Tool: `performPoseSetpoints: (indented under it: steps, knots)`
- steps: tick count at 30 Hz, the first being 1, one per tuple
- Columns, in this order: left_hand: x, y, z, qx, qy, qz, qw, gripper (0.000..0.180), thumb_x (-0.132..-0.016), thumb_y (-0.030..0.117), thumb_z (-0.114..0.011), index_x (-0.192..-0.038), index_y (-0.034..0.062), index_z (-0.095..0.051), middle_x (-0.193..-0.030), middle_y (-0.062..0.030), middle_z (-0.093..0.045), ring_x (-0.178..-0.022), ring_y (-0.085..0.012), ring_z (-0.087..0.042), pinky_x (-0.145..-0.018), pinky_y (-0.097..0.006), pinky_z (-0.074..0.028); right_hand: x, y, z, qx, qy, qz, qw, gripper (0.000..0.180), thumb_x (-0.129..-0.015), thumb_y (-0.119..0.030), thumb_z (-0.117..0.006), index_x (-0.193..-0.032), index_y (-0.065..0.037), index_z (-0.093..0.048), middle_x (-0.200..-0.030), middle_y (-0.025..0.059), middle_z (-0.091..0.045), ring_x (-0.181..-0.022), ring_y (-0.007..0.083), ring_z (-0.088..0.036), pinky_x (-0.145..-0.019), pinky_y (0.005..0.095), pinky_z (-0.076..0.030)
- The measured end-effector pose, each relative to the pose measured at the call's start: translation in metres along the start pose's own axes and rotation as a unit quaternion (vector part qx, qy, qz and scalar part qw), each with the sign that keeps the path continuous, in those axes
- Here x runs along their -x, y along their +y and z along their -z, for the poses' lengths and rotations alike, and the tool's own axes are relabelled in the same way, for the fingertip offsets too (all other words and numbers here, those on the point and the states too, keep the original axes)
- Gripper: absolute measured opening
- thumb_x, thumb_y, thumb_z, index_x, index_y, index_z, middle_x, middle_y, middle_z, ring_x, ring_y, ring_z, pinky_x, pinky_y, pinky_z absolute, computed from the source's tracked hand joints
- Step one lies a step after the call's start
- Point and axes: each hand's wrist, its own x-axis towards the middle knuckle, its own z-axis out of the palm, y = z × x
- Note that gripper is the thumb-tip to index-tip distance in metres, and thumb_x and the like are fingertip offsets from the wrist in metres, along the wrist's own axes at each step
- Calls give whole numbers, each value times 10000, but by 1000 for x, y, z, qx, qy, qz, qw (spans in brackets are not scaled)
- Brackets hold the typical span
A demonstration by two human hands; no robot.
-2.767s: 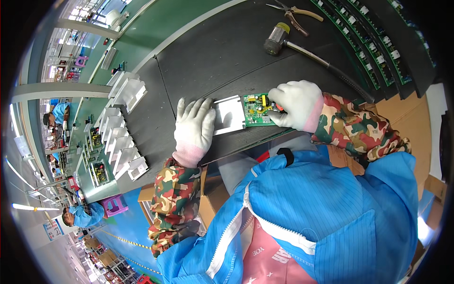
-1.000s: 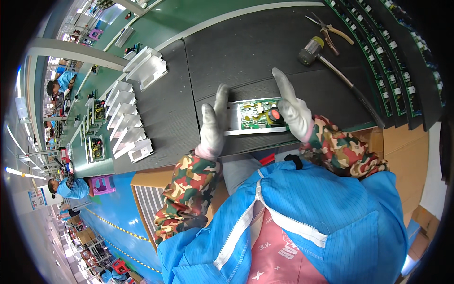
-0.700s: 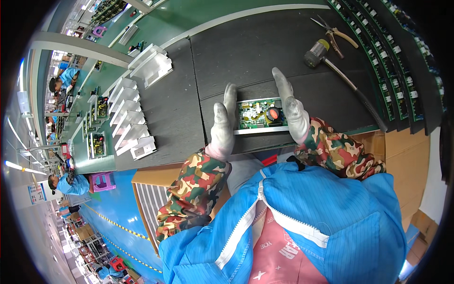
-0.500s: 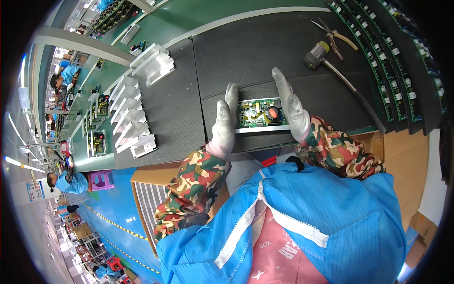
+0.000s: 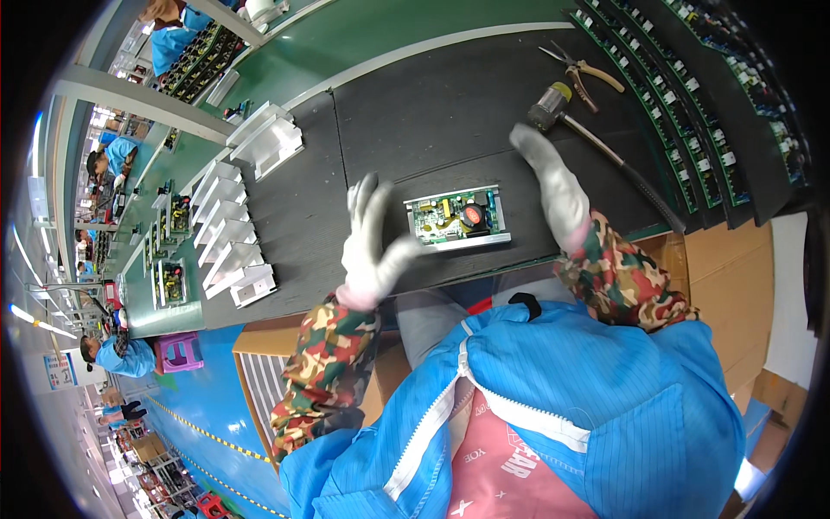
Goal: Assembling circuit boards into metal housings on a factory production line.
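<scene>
Circuit board [image 5: 450,221] in metal tray [image 5: 468,244] lies on the bench [image 5: 424,112] between my left hand [image 5: 371,251] and right hand [image 5: 559,190], fingers [image 5: 538,151] extended, grasping nothing.

"How's the floor [image 5: 226,389]?"

"Blue, with 2 yellow-and-black striped lines [image 5: 210,432] and 1 purple stool [image 5: 180,340]."

"And the lighting?"

"A lit tube [image 5: 26,315], far left; a pale beam [image 5: 143,105] slants across the upper left."

A framed circuit board [image 5: 446,221] lies between gloved left hand [image 5: 368,253] and right hand [image 5: 558,192]
</scene>
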Motion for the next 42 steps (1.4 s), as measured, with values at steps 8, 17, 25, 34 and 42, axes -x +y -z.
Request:
performPoseSetpoints:
  steps: [8, 17, 25, 34, 42]
  knots:
    - [15, 10, -16, -158, 4, -53, 986, 349, -658, 205, -855, -975, 148, -720, -1357, -145, -528, -1369, -425, -348, -1139, -566, -270, 37, -17, -25, 451, -42, 113, 884, 504, -610, -453, -838, -955, -123, -674, -977, 74, -611, -930, 292, -578, -839, 419, -447]
    - [-1, 19, -11, -189, -18, -95, 977, 350, -652, 277, -844, -965, 171, -730, -1376, -153, -502, -1334, -436, -364, -1137, -608, -233, 35, -6, -28, 434, -95, 119, 888, 362, -723, -381, -771, -929, -96, -685, -942, 71, -623, -904, 282, -574, -805, 426, -442]
    - [-5, 22, -24, -210, -39, -140, 967, 342, -655, 299, -817, -953, 169, -711, -1332, -146, -523, -1326, -454, -348, -1128, -644, -215, 34, -11, -33, 425, -82, 111, 895, 373, -694, -416, -775, -847, -84, -695, -909, 90, -638, -902, 299, -594, -808, 414, -453]
    - [32, 9, -21, -133, -11, 131, 982, 1060, -735, 373, -829, -1497, -43, -221, -1437, -280, -408, -1413, -463, -275, -1121, -454, -322, 12, -14, -25, 498, -150, 47, 853, 1148, -567, -307, -892, -1502, -143, -247, -1513, 219, -293, -1372, 444, -336, -1186, 501, -253]
    - [35, 15, -30, -147, 13, 58, 987, 764, -880, 223, -702, -1435, -108, -295, -1366, -268, -514, -1365, -467, -370, -1084, -437, -387, 12, -6, -30, 470, -195, 40, 860, 1059, -615, -289, -867, -1474, -67, -288, -1493, 243, -333, -1328, 401, -418, -1194, 469, -251]
